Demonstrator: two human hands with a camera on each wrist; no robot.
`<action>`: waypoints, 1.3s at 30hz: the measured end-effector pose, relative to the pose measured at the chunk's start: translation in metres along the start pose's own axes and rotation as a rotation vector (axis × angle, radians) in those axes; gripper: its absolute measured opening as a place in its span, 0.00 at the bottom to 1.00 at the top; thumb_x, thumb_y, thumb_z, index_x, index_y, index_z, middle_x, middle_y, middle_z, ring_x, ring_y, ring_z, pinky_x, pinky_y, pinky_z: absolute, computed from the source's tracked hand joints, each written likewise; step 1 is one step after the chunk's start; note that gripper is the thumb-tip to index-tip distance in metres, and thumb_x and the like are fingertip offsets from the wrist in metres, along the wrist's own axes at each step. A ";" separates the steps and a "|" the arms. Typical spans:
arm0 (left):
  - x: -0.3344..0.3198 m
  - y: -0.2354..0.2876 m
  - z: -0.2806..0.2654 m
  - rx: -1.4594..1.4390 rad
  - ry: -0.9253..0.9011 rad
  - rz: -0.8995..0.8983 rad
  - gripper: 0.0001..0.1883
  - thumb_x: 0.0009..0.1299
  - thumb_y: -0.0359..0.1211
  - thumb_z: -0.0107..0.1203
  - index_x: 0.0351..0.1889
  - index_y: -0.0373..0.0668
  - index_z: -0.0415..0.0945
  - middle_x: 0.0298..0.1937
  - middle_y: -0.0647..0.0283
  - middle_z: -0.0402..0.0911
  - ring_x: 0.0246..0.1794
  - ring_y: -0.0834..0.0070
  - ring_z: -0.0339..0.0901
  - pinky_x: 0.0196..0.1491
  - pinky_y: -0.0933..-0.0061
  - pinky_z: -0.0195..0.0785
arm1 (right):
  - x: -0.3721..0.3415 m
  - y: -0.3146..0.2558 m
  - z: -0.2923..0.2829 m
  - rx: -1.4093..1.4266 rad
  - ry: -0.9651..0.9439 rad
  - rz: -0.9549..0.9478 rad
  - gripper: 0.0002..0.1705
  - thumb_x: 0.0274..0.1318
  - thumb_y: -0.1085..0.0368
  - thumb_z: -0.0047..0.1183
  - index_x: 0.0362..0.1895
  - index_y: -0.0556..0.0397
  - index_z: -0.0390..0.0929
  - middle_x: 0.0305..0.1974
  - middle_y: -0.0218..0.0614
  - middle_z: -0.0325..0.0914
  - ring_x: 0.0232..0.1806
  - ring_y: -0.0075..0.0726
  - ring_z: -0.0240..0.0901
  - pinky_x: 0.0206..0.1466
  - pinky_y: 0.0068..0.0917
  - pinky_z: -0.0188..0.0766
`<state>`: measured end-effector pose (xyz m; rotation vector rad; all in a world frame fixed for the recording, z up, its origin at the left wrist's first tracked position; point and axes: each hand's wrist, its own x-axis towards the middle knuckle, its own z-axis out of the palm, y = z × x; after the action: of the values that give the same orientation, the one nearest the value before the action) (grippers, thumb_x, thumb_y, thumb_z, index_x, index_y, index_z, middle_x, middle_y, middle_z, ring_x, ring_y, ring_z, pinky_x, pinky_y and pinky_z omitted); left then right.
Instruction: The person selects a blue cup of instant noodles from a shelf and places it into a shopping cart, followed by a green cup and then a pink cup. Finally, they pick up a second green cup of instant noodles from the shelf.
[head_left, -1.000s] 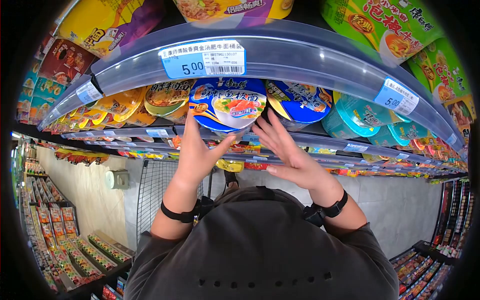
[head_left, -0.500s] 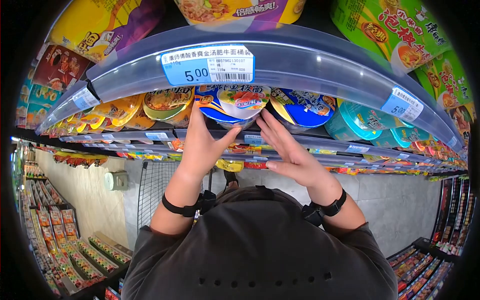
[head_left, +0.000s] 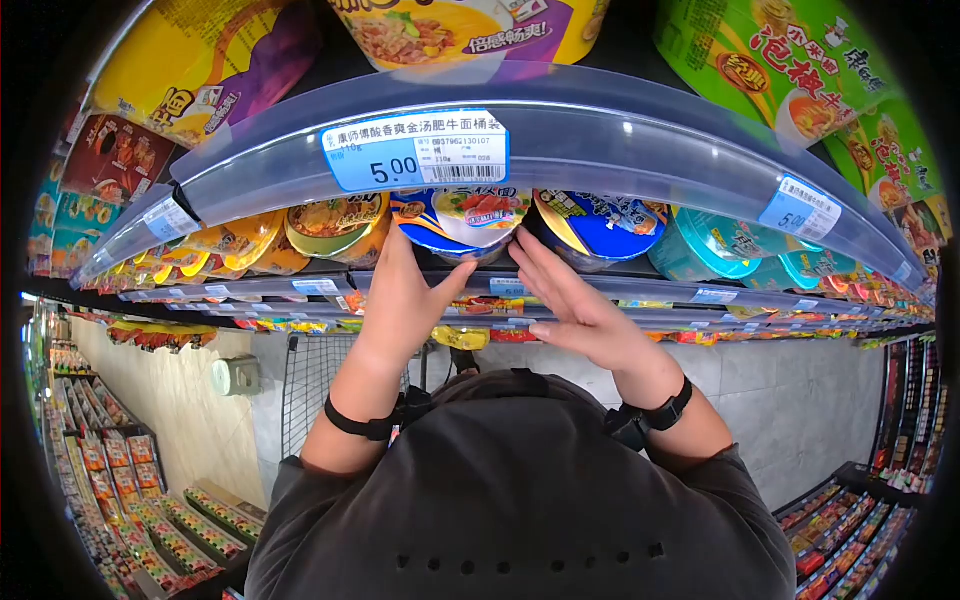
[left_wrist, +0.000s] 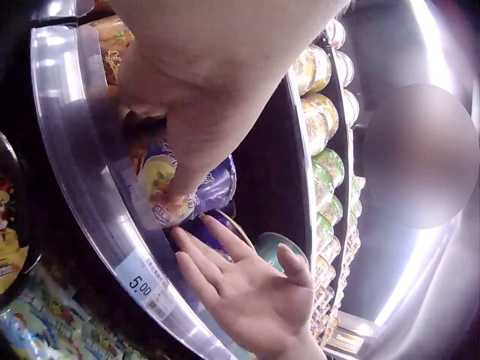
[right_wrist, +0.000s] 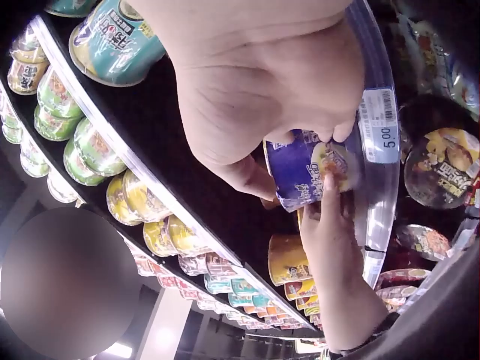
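A blue instant noodle cup (head_left: 440,238) sits on the shelf, the back of its lid hidden behind the rail above. My left hand (head_left: 398,305) grips it from the left, the thumb across the front and the fingers round the side. On the right, my right hand (head_left: 585,315) has its fingers straight, with the tips right at the cup's side. In the left wrist view my right palm is spread beside the cup (left_wrist: 215,184). Another blue noodle cup (head_left: 610,232) stands to the right, and a green-rimmed noodle cup (head_left: 335,228) to the left.
A clear shelf rail (head_left: 640,150) with a price tag (head_left: 415,155) overhangs the cups. Teal tubs (head_left: 710,245) stand further right, yellow packs (head_left: 200,70) and green packs (head_left: 790,70) above. A wire cart (head_left: 320,380) is at the lower left.
The cup has gone further back under the rail, so less of its lid shows. Both hands stay around it, and the head view has shifted slightly.
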<state>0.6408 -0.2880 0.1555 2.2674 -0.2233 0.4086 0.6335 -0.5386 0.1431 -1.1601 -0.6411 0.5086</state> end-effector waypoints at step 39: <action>-0.220 0.021 -0.069 0.302 0.334 -0.314 0.33 0.71 0.28 0.62 0.75 0.32 0.64 0.72 0.40 0.71 0.74 0.46 0.68 0.75 0.56 0.59 | -0.094 0.040 -0.005 0.056 -0.117 0.380 0.24 0.71 0.61 0.52 0.67 0.55 0.74 0.60 0.42 0.81 0.58 0.36 0.79 0.61 0.33 0.72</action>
<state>0.4144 -0.2434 0.1338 2.4254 0.3852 0.6780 0.5678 -0.5915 0.0853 -1.2109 -0.5030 0.9168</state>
